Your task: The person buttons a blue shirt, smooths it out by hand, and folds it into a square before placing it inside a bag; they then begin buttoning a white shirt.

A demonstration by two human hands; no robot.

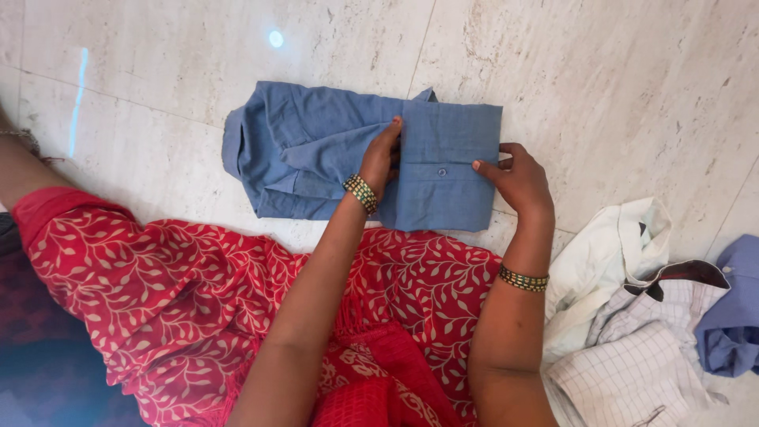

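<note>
The left hand (381, 158) lay flat, fingers stretched forward; the right hand (518, 178) curled with its fingertips pinched inward, both forearms reaching ahead
</note>
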